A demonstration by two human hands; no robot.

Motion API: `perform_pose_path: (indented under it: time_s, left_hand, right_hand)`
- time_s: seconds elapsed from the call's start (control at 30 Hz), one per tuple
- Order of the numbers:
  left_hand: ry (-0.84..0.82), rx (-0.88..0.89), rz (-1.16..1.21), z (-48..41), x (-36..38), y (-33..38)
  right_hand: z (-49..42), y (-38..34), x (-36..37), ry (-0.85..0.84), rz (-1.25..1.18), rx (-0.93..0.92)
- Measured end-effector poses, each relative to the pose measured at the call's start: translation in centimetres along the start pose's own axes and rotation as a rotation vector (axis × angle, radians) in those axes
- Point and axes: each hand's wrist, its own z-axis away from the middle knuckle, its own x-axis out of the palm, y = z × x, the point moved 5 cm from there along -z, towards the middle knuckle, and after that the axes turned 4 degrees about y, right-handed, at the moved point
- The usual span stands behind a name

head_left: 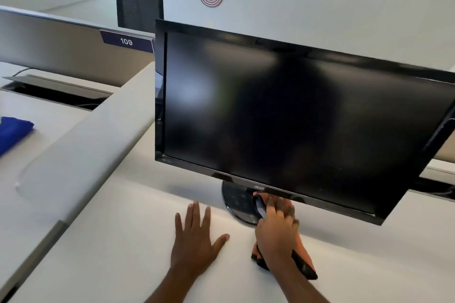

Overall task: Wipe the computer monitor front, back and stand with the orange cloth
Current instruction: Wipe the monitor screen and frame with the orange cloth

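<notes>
A black monitor (290, 115) with a dark, switched-off screen stands on a round black stand base (236, 202) on the white desk (123, 241). My right hand (277, 231) is closed around the orange cloth (301, 246) with dark edging and presses it against the stand just under the screen's lower edge. The stand's neck is hidden behind that hand and the screen. My left hand (197, 238) lies flat on the desk to the left of the base, fingers spread, holding nothing.
A grey padded divider (81, 155) runs diagonally on the left. Beyond it lie a blue cloth (12, 133), a cable tray opening (56, 93) and a panel labelled 109 (126, 42). A black chair back (139, 8) stands behind the monitor.
</notes>
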Motion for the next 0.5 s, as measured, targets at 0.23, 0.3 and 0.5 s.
perform_pose_path:
  time_s: [0.23, 0.3, 0.5]
  left_hand:
    - [-0.039, 0.038, -0.044, -0.4, 0.6, 0.3]
    - [-0.044, 0.089, -0.067, -0.4, 0.8, 0.2]
    - [-0.035, 0.095, 0.017, 0.1, 0.1, -1.3]
  right_hand:
    - [1.8, -8.4, 0.5, 0.053, -0.259, -0.148]
    - [2.5, -11.0, 0.4, -0.041, -0.317, -0.308]
    - [2.5, -6.5, -0.7, -0.045, -0.232, -0.217]
